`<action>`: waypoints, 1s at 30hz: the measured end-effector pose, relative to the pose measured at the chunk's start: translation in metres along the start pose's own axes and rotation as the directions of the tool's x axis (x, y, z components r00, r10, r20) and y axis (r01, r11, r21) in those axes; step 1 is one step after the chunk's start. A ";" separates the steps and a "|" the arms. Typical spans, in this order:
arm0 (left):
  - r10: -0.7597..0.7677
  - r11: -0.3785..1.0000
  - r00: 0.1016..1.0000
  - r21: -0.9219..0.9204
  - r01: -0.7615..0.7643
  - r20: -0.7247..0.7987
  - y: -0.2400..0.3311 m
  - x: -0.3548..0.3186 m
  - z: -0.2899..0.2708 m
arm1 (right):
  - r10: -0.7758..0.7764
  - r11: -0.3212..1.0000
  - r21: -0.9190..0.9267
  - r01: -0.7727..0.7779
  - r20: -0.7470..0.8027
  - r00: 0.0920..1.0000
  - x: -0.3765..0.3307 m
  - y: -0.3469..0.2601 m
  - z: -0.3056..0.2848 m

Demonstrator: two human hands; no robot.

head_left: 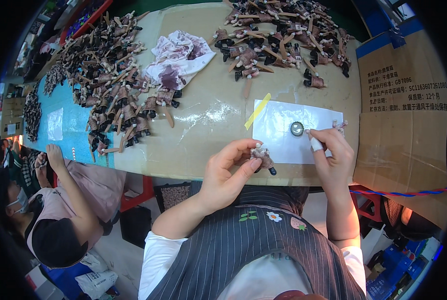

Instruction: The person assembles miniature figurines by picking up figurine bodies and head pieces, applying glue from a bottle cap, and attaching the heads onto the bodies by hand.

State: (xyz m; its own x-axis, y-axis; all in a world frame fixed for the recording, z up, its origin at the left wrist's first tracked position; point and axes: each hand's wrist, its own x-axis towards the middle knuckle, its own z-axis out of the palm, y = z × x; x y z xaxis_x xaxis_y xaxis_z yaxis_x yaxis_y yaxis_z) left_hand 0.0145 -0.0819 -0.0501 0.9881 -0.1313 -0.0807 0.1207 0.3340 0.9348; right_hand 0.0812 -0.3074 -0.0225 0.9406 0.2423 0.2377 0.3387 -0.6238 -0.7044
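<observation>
My left hand [222,176] pinches a small figurine [263,158] between thumb and fingers, above the near edge of the table. The figurine has a brownish-pink body, a pale knob on top and black boots. My right hand [335,152], with a white wrap on one finger, is closed at the fingertips on a tiny pinkish piece, too small to name. That piece is right beside a dark bottle cap [297,129] with something shiny inside. Under the cap lies a white paper sheet [278,150]. A few small pinkish parts [340,125] rest at its right edge.
Heaps of similar figurines [118,90] with flat wooden sticks cover the table's left and far right [293,35]. A stained white cloth [178,60] lies between them. Yellow tape [258,111] crosses the sheet's corner. A cardboard box [403,145] stands right; a co-worker [58,215] sits left.
</observation>
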 end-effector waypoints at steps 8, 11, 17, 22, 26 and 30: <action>0.062 0.989 0.994 -0.142 -0.049 0.089 -0.012 0.006 0.020 | -0.085 0.909 0.410 0.081 -0.009 0.996 -0.021 -0.025 -0.006; 0.088 0.994 0.990 -0.073 -0.081 0.110 -0.013 0.005 0.023 | -0.110 0.898 0.426 0.107 -0.017 0.994 -0.026 -0.024 -0.005; 0.100 0.993 0.986 0.048 -0.107 0.135 -0.014 0.003 0.025 | -0.112 0.905 0.415 0.089 0.031 0.993 -0.031 -0.023 -0.004; 0.143 0.978 0.975 0.129 -0.166 0.172 -0.011 0.005 0.024 | -0.108 0.913 0.402 0.074 0.062 0.992 -0.032 -0.023 -0.004; 0.206 0.926 0.963 0.283 -0.249 0.174 -0.006 0.007 0.025 | -0.143 0.933 0.344 0.110 0.074 0.987 -0.035 -0.017 -0.004; 0.294 0.819 0.934 0.449 -0.356 0.205 -0.002 0.009 0.028 | -0.318 0.938 0.153 0.312 0.016 0.948 -0.037 -0.015 -0.006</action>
State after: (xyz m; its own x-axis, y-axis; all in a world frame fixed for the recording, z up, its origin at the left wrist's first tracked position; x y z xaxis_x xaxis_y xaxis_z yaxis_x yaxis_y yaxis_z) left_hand 0.0202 -0.1100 -0.0431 0.9383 -0.2159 0.2701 -0.2962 -0.0988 0.9500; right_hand 0.0412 -0.3119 -0.0170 0.7835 0.4398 0.4389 0.6077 -0.3953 -0.6888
